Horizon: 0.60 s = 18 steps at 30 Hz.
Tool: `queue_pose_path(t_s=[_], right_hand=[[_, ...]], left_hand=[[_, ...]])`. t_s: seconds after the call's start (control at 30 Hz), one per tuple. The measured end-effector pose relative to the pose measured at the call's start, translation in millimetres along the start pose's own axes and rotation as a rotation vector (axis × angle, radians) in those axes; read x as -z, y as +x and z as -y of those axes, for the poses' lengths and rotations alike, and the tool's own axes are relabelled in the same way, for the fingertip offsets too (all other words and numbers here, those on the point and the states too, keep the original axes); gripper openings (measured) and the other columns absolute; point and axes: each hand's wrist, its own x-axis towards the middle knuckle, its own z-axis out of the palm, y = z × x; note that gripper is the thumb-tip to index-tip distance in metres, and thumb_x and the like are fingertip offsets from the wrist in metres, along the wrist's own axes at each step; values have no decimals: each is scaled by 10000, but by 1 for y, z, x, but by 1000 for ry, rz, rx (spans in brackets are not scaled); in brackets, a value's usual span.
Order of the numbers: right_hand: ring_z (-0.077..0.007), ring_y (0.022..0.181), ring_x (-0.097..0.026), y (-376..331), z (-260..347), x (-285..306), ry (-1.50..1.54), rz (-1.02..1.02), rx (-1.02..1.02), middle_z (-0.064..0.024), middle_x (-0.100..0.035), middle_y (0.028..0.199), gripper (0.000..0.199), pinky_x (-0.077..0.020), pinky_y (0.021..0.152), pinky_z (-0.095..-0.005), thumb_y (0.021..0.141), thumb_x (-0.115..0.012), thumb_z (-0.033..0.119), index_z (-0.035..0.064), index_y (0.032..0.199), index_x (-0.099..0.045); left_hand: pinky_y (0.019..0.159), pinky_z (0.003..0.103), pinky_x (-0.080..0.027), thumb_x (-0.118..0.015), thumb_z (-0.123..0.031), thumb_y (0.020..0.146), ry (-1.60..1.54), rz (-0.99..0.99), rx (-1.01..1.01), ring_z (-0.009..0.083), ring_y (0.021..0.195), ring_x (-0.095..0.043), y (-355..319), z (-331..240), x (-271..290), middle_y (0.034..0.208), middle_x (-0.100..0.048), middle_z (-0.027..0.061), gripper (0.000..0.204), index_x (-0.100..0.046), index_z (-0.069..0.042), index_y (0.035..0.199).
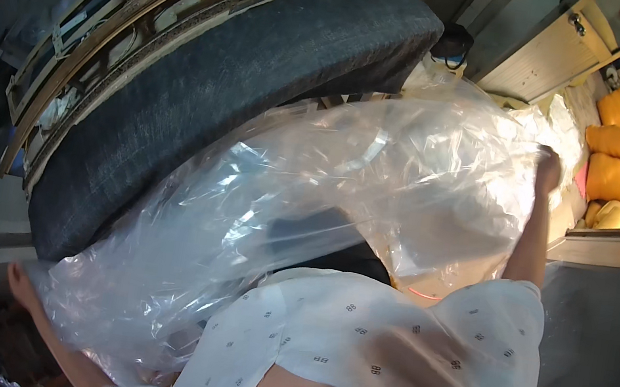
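Spreading the clear plastic sheeting (244, 208) across the person's front appears in hand. Left hand (16, 280): grip cannot be told. Right hand (548, 171): grip closed on the sheeting's edge. Next likely calls for draping the dark upholstered frame (240, 71) beyond.

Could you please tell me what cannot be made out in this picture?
All in the head view:
Left hand: finger positions, blurred in the dim left side; grip unclear.
Right hand: fingers too small against bright plastic sheet; grip unclear.
Dark padded piece: lower near side, hidden by the sheet's folds and glare.
Dark shape: partly hidden by the patterned shirt.
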Motion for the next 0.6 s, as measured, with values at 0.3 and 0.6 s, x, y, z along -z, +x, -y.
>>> queue_pose_path(t_s=[0.3, 0.6], right_hand=[[-99, 616, -547, 229, 139, 70, 1348, 281, -133, -2, -578, 695, 187, -439, 549, -219, 850, -512, 216, 51, 861, -599], [-286, 1073, -486, 67, 386, -51, 436, -32, 1072, -143, -461, 1223, 477, -379, 909, -349, 821, -536, 337, 36, 1182, -455]], left_hand=[[716, 381, -433, -496, -365, 844, 84, 41, 60, 293, 813, -585, 81, -7, -157, 887, -620, 133, 364, -614, -36, 946], [716, 426, -456, -493, -347, 826, 555, 110, 31, 324, 831, -590, 21, 83, -94, 880, -611, 184, 332, -603, -72, 974]])
